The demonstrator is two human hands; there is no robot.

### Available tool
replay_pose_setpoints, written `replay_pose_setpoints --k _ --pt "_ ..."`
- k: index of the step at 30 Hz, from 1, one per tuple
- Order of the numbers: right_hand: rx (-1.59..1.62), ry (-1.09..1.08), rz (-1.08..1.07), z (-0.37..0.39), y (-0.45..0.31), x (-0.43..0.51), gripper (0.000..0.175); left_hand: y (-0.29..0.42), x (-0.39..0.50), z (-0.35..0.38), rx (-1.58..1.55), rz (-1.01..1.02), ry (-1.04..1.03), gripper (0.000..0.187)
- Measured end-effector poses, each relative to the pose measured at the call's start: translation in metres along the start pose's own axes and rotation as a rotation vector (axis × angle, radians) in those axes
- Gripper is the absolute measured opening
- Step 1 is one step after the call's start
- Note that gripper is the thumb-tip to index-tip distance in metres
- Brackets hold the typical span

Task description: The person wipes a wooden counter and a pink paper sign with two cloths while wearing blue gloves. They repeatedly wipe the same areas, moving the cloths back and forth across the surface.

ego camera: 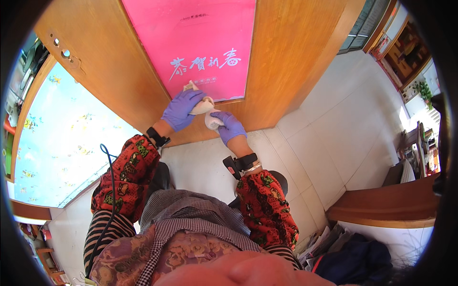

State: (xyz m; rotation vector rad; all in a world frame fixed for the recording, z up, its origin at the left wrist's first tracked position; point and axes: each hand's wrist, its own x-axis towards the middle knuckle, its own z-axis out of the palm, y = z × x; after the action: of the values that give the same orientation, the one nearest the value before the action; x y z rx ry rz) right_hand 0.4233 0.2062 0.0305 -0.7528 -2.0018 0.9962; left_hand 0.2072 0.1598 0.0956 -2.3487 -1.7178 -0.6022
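Observation:
A wooden door [286, 53] stands before me, with a pink poster [200, 39] bearing writing on its panel. My left hand [183, 107], in a purple glove, presses a cream cloth [203, 106] near the poster's lower left edge; part of the cloth sticks out above the fingers. My right hand [229, 126], also in a purple glove, grips a white cloth [213, 121] just below the poster. The two cloths touch or nearly touch; whether they are one piece I cannot tell.
Holes [65, 53] pierce the door at the upper left. A patterned light-blue surface [68, 143] lies left. Pale floor tiles [322, 132] spread right. A brown wooden top [386, 205] and dark blue fabric [354, 255] are at lower right. A thin cable [113, 186] runs along my left sleeve.

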Motion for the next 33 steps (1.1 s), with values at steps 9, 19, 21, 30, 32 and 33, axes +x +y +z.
replay_pose_setpoints --k 9,19,21,30,32,33 --pt "-0.053 0.012 0.077 0.002 0.018 0.006 0.046 -0.029 -0.112 0.012 -0.396 -0.519 -0.051 0.044" --pt "-0.064 -0.010 0.161 0.013 0.018 0.018 0.047 -0.039 -0.109 0.033 -0.490 -0.605 -0.217 0.040" --pt "-0.072 -0.043 0.107 0.018 0.018 0.019 0.046 -0.036 -0.111 0.036 -0.478 -0.588 -0.268 0.040" --pt "-0.120 -0.260 0.040 0.054 0.046 0.034 0.038 -0.023 -0.128 0.013 -0.350 -0.477 -0.336 0.046" --pt "-0.166 -0.329 0.026 0.062 0.059 0.039 0.037 -0.021 -0.136 0.004 -0.348 -0.545 -0.378 0.045" --pt "-0.191 -0.371 0.011 0.062 0.065 0.039 0.038 -0.016 -0.141 -0.001 -0.318 -0.561 -0.379 0.045"
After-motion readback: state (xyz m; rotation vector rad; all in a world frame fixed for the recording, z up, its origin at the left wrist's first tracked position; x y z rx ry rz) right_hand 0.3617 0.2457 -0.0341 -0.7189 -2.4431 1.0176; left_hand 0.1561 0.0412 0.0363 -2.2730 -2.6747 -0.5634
